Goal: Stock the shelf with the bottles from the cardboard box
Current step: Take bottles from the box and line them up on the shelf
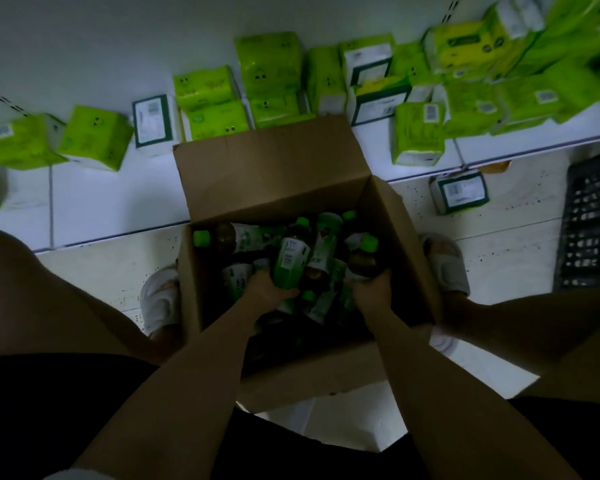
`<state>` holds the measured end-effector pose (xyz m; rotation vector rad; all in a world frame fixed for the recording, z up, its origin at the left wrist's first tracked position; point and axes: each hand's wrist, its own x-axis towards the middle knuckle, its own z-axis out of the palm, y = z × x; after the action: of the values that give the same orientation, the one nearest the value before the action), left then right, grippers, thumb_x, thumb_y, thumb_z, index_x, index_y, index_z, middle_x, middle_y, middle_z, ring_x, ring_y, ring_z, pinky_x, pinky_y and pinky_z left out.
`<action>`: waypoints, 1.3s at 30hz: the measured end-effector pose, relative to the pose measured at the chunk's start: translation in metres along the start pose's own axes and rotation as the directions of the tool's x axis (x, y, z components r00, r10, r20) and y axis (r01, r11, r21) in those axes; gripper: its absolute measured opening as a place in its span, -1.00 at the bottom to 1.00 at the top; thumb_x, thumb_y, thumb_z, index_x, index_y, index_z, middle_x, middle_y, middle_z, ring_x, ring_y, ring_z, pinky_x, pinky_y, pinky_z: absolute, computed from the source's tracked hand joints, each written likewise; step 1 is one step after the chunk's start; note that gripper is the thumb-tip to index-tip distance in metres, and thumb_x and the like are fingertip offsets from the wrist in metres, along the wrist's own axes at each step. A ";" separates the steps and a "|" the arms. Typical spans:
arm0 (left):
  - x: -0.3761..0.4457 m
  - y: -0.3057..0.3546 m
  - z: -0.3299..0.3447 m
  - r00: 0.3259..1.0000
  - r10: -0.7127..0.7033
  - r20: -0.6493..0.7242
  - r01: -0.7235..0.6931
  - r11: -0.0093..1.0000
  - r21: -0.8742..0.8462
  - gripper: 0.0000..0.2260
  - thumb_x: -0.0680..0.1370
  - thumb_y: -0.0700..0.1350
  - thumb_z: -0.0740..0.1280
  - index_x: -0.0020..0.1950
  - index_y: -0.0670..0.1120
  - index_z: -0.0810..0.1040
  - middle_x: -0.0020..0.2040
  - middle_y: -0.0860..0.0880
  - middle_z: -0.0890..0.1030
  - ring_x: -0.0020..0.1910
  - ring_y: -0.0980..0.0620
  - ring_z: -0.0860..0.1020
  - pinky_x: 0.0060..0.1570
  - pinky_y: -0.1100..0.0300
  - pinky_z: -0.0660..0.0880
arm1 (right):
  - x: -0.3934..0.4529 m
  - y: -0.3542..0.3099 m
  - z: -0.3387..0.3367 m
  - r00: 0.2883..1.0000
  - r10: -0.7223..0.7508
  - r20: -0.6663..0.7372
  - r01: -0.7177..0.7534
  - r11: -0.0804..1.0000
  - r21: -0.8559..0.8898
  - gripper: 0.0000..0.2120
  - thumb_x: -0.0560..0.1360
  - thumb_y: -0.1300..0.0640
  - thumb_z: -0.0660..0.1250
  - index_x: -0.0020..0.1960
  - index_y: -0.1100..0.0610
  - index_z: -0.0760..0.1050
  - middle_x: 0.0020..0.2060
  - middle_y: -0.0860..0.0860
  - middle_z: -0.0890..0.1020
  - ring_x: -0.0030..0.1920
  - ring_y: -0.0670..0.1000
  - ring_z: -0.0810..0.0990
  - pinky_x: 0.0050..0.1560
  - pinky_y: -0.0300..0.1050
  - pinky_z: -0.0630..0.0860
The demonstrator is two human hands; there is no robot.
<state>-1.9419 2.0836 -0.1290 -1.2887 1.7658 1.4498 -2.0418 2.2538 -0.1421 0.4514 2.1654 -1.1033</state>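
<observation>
**Both hands in the box, each on a bottle**

The green-capped plastic bottles of dark drink [293, 261] lie jumbled in the open brown cardboard box [274, 174] between your feet. Expect them full, heavy and slick; grip mid-label. Your left hand [269, 289] wraps one labelled bottle. Your right hand [373, 289] closes round a dark bottle [362, 263].
</observation>
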 end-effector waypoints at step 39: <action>-0.230 0.062 -0.104 0.802 0.597 -0.002 -0.375 0.503 -0.779 -0.47 0.24 0.09 0.54 0.13 -0.10 0.61 -0.02 -0.18 0.70 -0.11 -0.13 0.69 -0.02 -0.07 0.59 | -0.217 -0.171 -0.074 0.668 -0.522 0.531 0.186 0.807 0.560 -0.40 0.27 -0.22 0.49 0.21 0.07 0.59 0.05 0.18 0.70 0.01 0.20 0.70 0.09 0.18 0.59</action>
<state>-1.8833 2.0639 0.1235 -0.8212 1.4122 2.7743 -2.0101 2.2121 0.1389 -0.2108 1.3498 -1.7123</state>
